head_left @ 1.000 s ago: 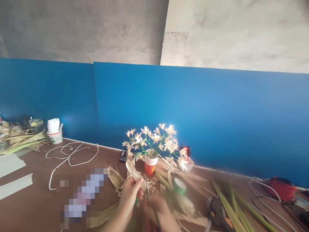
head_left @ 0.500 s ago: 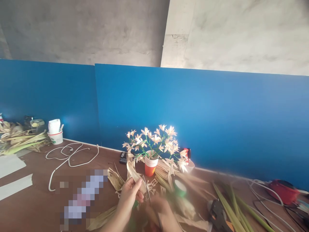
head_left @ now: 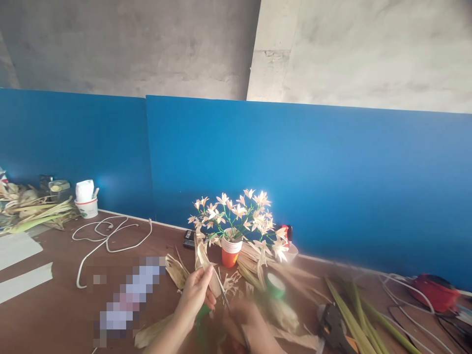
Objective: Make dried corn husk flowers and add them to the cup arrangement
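Note:
My left hand (head_left: 192, 297) is closed in a pinch on a pale dried leaf strip (head_left: 205, 260) that stands up from the fingers. My right hand (head_left: 248, 324), smeared by motion, sits just right of it and grips what looks like scissors (head_left: 225, 295), their thin blades pointing up toward the strip. Behind both hands an orange paper cup (head_left: 230, 250) holds a bunch of handmade cream flowers (head_left: 236, 212) on green stems. Dried husk scraps (head_left: 177, 272) lie around the hands.
A green tape roll (head_left: 275, 285) and a black glue gun (head_left: 334, 322) lie to the right beside long green leaves (head_left: 354, 314). White cable (head_left: 106, 238) loops at the left near a white cup (head_left: 86, 206) and husk pile (head_left: 29, 211). A red object (head_left: 431, 290) sits far right.
The left hand has shifted slightly left and turned the leaf strip more upright. The right hand stays blurred beside it. The view has barely moved.

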